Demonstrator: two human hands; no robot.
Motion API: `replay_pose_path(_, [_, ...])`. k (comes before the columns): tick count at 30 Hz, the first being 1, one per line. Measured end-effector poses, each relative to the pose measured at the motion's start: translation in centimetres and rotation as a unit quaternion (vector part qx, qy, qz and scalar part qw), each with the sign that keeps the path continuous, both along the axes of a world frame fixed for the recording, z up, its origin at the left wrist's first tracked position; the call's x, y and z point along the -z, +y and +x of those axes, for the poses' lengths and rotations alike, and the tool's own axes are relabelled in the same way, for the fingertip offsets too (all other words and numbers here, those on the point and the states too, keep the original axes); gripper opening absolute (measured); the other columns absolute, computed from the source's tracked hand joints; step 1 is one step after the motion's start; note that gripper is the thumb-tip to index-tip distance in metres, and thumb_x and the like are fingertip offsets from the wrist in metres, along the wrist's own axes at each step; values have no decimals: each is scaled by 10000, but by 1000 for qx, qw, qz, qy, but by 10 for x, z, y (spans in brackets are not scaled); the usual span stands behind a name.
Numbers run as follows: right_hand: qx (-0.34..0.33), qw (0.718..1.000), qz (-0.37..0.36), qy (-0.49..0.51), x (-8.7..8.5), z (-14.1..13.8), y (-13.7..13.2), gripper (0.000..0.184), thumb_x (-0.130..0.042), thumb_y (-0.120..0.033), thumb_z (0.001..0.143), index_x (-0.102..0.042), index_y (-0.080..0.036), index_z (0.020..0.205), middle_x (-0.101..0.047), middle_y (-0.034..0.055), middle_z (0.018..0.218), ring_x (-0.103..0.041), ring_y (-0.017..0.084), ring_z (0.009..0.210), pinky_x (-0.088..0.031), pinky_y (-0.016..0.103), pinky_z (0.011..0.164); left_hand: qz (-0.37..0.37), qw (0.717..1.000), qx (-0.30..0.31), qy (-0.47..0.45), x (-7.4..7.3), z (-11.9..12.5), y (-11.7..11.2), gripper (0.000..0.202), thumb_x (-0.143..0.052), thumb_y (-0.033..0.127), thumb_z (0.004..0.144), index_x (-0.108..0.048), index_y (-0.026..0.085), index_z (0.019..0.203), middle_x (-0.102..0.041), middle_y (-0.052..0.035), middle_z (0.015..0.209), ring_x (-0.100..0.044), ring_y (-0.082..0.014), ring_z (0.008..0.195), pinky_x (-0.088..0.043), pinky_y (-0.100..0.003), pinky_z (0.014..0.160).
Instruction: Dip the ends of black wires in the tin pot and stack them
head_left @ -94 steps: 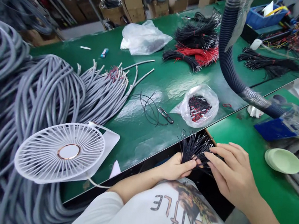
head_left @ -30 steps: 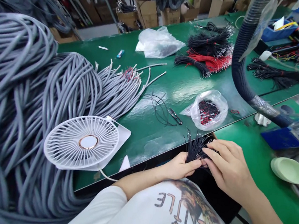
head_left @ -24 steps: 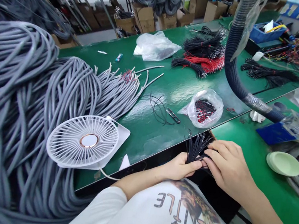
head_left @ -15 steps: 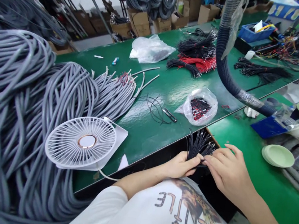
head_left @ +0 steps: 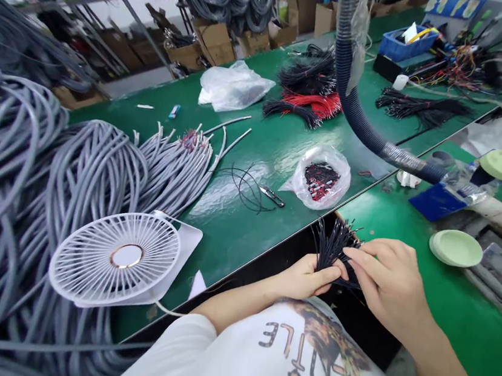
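Left hand [head_left: 301,278] closed round wire bundle [head_left: 331,247], at green bench [head_left: 269,227] edge over dark gap. Right hand [head_left: 389,278] half open, fingertips on bundle. On bench: fan [head_left: 117,257], grey cables [head_left: 74,172], bag [head_left: 320,178]. Hose [head_left: 356,109] overhead; boxes [head_left: 214,37] behind.

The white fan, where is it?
The white fan sits low on the left of the head view, on the green table, against the grey cables and left of the left hand.
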State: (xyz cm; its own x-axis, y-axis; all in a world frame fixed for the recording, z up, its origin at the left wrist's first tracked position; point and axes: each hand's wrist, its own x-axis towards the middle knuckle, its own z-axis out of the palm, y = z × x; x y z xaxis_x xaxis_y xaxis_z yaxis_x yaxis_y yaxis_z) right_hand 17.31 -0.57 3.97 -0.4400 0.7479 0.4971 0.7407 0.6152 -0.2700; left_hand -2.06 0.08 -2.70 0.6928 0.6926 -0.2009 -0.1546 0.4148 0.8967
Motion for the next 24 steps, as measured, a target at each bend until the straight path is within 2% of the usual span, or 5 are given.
replay_pose_path(5, [-24, 1000, -11, -16, 9, -5, 19, 147, -584, -170, 952, -709, -174, 876, -669, 70, 853, -549, 227, 852, -365, 403, 810, -9, 1000, 4, 7, 2, -3, 4, 551, -581, 670, 877, -597, 125, 957, -376, 101, 468, -302, -57, 394, -210, -200, 413])
replay_pose_path(8, [-58, 997, -36, -34, 11, -6, 30, 165, -573, -160, 949, -708, -165, 854, -655, 76, 865, -538, 224, 854, -355, 393, 799, -24, 1000, -9, 4, 2, -8, 8, 613, -550, 721, 863, -605, 117, 944, -380, 96, 461, -291, -54, 375, -198, -206, 396])
replay_pose_path(14, [-126, 990, -47, -48, 5, -14, 50, 203, -570, -129, 931, -709, -179, 791, -636, 72, 846, -521, 222, 866, -344, 396, 824, -38, 999, -27, 18, 4, -20, 12, 668, -491, 758, 869, -619, 107, 948, -349, 100, 453, -279, -57, 355, -178, -210, 386])
replay_pose_path(19, [-202, 974, -94, -27, -2, -24, 69, 232, -558, -111, 932, -695, -184, 760, -653, 50, 837, -547, 206, 879, -336, 401, 839, -33, 998, -43, 19, 9, -27, 12, 631, -505, 717, 892, -635, 102, 931, -354, 95, 453, -291, -54, 362, -191, -204, 401])
replay_pose_path(24, [-221, 965, -139, 10, -3, -41, 91, 198, -583, -152, 944, -694, -189, 784, -670, 37, 833, -561, 192, 860, -352, 387, 808, -21, 996, -85, 17, 9, -34, 15, 626, -486, 706, 909, -638, 100, 948, -359, 93, 421, -279, -58, 342, -184, -201, 390])
